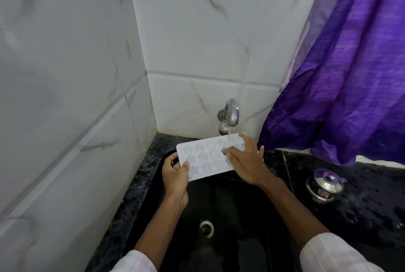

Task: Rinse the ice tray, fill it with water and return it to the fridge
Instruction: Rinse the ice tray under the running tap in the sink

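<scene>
My left hand (175, 175) pinched the ice tray (206, 157), crosswise under the tap (231, 114); my right hand (245, 160) rested open-fingered on its right end.

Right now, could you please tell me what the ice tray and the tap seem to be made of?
The ice tray looks like white silicone or soft plastic: matte, slightly translucent, with moulded star-shaped cavities. The tap looks like metal, probably chrome-plated, judging by its bright, mirror-like highlights.
</scene>
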A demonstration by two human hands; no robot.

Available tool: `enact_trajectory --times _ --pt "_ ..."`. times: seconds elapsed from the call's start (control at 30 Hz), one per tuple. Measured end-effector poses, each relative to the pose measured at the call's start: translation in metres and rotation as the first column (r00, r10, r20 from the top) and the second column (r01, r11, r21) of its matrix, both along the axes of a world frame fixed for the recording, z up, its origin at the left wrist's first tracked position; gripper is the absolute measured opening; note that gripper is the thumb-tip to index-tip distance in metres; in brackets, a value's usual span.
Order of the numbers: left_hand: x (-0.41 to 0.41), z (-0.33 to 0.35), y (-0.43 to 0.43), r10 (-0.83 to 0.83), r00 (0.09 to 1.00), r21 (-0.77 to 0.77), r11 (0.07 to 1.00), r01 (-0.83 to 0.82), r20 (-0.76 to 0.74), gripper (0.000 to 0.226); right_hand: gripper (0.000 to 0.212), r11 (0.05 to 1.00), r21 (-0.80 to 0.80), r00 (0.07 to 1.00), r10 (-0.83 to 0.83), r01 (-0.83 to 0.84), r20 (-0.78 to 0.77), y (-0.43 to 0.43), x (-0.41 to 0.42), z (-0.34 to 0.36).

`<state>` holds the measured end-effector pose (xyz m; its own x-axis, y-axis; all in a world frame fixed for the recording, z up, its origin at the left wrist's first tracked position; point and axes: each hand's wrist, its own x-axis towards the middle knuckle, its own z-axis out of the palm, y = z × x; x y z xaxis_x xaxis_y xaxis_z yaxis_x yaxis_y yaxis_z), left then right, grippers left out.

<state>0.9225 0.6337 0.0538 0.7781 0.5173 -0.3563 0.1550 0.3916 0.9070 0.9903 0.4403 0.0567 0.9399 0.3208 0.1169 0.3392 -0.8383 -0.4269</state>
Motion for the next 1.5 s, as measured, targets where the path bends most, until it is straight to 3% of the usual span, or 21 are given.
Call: enact_trajectory --times 0.23,0.33,0.7,0.87,1.03,1.17,1.23,1.3,1.4,1.5 --pt "-0.001 0.001 -0.001 -0.006 1.000 -0.011 1.000 0.006 0.009 0.033 0.031 0.998 -0.059 0.999 -0.026 0.028 0.028 0.007 -0.003 0.001" --pt "-0.001 0.000 0.003 -0.009 1.000 0.002 1.000 0.009 0.007 0.034 0.032 0.999 -0.027 0.999 -0.028 0.028 -0.027 0.005 -0.004 0.003" --pt "-0.004 -0.002 0.000 -0.019 1.000 0.004 1.000 0.019 0.006 0.035 0.032 0.999 -0.018 0.999 -0.042 0.042 0.015 0.001 -0.007 0.002" --pt "-0.002 -0.003 0.001 -0.014 1.000 0.001 1.000 0.014 0.006 0.036 0.034 1.000 -0.012 0.997 -0.007 0.006 -0.074 0.001 -0.005 0.004" --pt "-0.002 -0.004 -0.002 -0.018 1.000 -0.003 1.000 0.018 0.016 0.036 0.032 0.999 -0.036 1.000 -0.008 0.009 0.020 0.000 -0.009 -0.001" --pt "-0.001 -0.005 0.002 -0.024 0.999 0.016 1.000 0.024 0.027 0.036 0.025 0.993 0.115 0.999 -0.012 0.008 0.030 -0.007 -0.010 -0.006" --pt "-0.003 -0.007 0.005 -0.029 0.999 0.023 0.999 0.028 0.026 0.036 0.025 0.943 0.292 0.981 -0.184 0.158 0.064 -0.013 -0.009 -0.010" --pt "-0.004 -0.010 0.008 -0.029 0.999 0.023 0.999 0.029 0.019 0.036 0.041 0.855 0.392 0.938 -0.338 0.340 -0.076 -0.020 -0.009 -0.013" --pt "-0.007 -0.017 0.012 -0.047 0.999 0.042 0.998 0.047 0.007 0.038 0.047 0.688 0.559 0.874 -0.250 0.464 -0.418 -0.029 -0.013 -0.020" --pt "-0.014 -0.025 0.015 -0.094 0.996 0.095 0.991 0.093 0.007 0.040 0.030 0.598 0.648 0.859 -0.148 0.472 -0.490 -0.034 -0.024 -0.028"
